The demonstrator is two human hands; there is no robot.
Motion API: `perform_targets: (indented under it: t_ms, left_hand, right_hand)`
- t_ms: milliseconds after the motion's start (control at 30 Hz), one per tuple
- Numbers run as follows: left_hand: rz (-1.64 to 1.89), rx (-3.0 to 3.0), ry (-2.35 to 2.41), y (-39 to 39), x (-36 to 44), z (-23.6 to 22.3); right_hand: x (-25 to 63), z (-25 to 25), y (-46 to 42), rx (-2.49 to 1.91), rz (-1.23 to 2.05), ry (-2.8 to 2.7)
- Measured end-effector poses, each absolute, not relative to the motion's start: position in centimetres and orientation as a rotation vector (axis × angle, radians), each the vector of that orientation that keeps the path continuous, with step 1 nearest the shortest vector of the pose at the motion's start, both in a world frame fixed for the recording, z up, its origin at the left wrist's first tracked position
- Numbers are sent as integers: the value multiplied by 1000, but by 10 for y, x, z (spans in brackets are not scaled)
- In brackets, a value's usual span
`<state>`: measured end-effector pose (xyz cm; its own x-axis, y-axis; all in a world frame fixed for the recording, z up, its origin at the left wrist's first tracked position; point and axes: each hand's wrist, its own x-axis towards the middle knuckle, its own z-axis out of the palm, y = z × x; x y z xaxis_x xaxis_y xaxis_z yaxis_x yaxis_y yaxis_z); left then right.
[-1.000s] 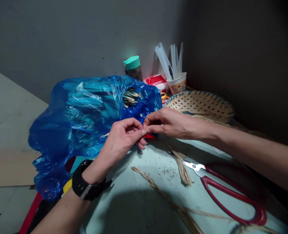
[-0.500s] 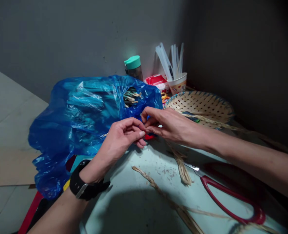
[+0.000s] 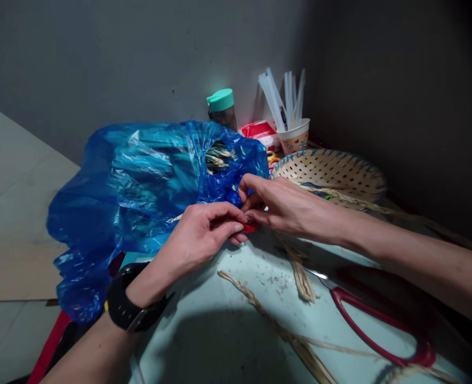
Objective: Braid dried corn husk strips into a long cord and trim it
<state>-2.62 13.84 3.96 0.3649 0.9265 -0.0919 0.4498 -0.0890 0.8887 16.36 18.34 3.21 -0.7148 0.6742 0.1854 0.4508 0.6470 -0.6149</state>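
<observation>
At the far side of the table, my left hand (image 3: 204, 232) and my right hand (image 3: 278, 205) meet fingertip to fingertip. Each is closed in a pinch, and whatever lies between the fingers is too small or hidden to make out. A red thing (image 3: 252, 227), partly covered, shows just below where they meet. Behind them lies a blue plastic bag (image 3: 151, 165), with dry stalk ends (image 3: 218, 157) visible through its opening. Under my right forearm are red-handled scissors (image 3: 380, 325), their blades mostly in shadow. A twisted dry fibre strand (image 3: 255, 304) lies nearer to me.
A shallow woven basket (image 3: 327, 170) with a plaited cord (image 3: 351, 202) across it stands to the right. Behind are a green-lidded bottle (image 3: 222, 106), a red and white packet (image 3: 262, 134) and a paper cup (image 3: 294, 138) of clear strips. Another dry fibre piece (image 3: 300, 272) lies near the scissors.
Both hands have shifted slightly right, and my left hand has dropped a little. My right fingers have opened their curl somewhat while staying pinched. The view has moved slightly.
</observation>
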Motion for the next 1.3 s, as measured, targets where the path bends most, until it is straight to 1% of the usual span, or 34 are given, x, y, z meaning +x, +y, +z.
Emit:
perform_targets:
  t_ms: [267, 567, 800, 933, 1033, 1167, 1233, 1300]
  left_hand:
    - [631, 1880, 1289, 136, -23, 36]
    - [639, 1736, 1211, 139, -28, 32]
    - [700, 1982, 1277, 139, -24, 28]
    - [726, 2029, 1262, 136, -24, 28]
    - [734, 2014, 1289, 136, -25, 24]
    - [773, 1844, 1278, 139, -24, 18]
    - [729, 1834, 1280, 139, -24, 20]
    - [603, 1943, 1277, 138, -24, 27]
  right_hand:
    - [163, 32, 181, -877, 801, -2486]
    - [161, 34, 179, -914, 800, -2502]
    - [159, 35, 171, -912, 830, -2500]
    - [159, 36, 163, -983, 844, -2495]
    - [158, 32, 160, -967, 828, -2515]
    - [155, 28, 157, -981, 750, -2511]
    - [154, 28, 154, -999, 709, -2508]
    - [156, 33, 155, -1028, 662, -2531]
